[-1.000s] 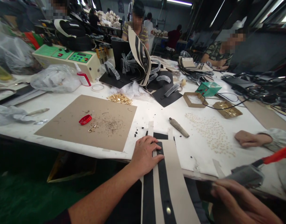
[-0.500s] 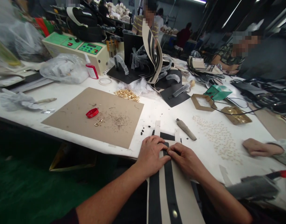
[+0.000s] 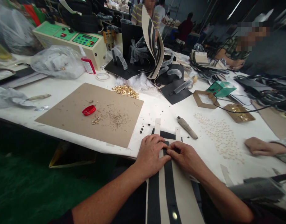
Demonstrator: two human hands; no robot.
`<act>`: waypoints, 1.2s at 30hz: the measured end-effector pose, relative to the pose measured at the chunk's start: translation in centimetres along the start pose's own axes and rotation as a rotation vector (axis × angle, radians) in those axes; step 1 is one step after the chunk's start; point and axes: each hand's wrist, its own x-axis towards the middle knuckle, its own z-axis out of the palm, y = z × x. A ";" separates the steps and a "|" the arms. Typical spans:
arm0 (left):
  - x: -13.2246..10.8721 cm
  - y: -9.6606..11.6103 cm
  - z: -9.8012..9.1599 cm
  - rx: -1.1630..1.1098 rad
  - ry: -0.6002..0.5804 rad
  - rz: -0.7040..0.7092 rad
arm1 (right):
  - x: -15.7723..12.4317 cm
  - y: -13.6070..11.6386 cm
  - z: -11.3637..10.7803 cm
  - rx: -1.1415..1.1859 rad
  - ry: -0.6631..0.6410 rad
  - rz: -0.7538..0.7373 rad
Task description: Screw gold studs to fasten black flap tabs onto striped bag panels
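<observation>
Beige-and-black striped, flat sheet panel (image 3: 172, 189) runs twelve-to-six beneath both hands: left hand (image 3: 151, 155), fingers spread, presses at eleven o'clock; right hand (image 3: 186, 157), fingers bunched, touches at one, any pinch hidden.

Left sleeve: dark cloth (image 3: 63, 217), near black with a faint plum tint, at the bottom edge, left of centre; it ends well short of the wrist.
Left forearm: bare (image 3: 108, 194), smooth in outline, tapering evenly from the sleeve to a narrower wrist.
Left grip: a bare hand (image 3: 150, 155) at the middle of the frame, broad across the back, knuckles faintly marked.
Right sleeve: matching dark plum cloth (image 3: 263, 213) in the lower right corner; folds lost in shadow.
Right forearm: bare (image 3: 223, 191), slim towards the wrist.
Right grip: a bare hand (image 3: 186, 157), right of centre; nails too small to tell.
</observation>
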 end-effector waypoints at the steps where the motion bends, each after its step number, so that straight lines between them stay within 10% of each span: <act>1: 0.0 0.0 0.0 0.002 -0.003 -0.001 | 0.1 0.0 -0.1 0.000 -0.010 -0.001; 20: 0.2 0.1 -0.1 -0.001 -0.011 -0.002 | 1.2 -0.9 -0.7 -0.203 -0.083 0.001; 36: 0.3 0.6 -0.4 0.076 0.004 0.049 | -5.0 -0.3 0.3 0.201 0.340 -0.009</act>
